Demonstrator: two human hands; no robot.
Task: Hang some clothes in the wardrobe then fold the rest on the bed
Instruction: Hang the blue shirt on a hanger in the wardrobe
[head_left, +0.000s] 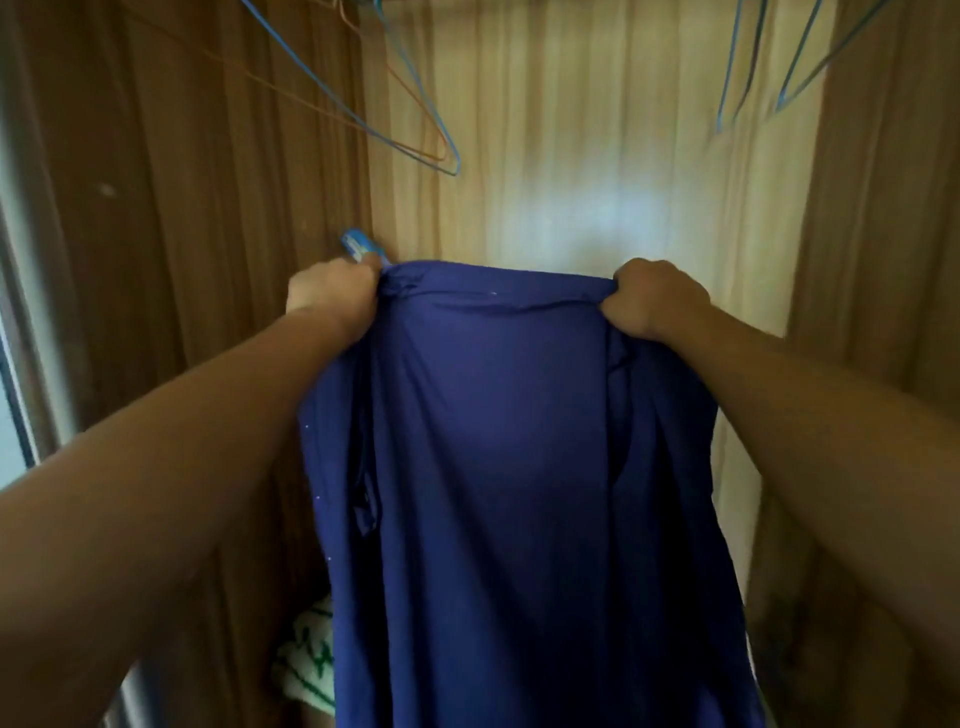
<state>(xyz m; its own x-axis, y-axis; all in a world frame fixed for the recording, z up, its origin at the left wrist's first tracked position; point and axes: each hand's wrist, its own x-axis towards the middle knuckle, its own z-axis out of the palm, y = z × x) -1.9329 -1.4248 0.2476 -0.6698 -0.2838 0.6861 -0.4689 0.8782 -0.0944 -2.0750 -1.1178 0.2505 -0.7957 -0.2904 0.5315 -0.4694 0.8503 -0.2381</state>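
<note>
At mid-frame, before a brown wooden wardrobe (208, 234), the left hand (332, 293) and right hand (657, 296) hold up a dark blue fabric garment (493, 441), fingers gripping its top corners; blue wire hangers (457, 165) dangle at upper left.

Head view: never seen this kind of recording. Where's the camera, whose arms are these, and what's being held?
There is no machine here. The camera is worn on a person's head and looks forward and down, so the two bare arms are the wearer's own. The left hand and the right hand each grip a top corner of a dark blue garment, which hangs down between them. Behind it is the inside of a wooden wardrobe. Empty wire hangers hang at the upper left, and more at the upper right. A small light-blue thing pokes out by the left hand, but it is too blurred to identify. A green-and-white cloth shows low on the left.
</note>
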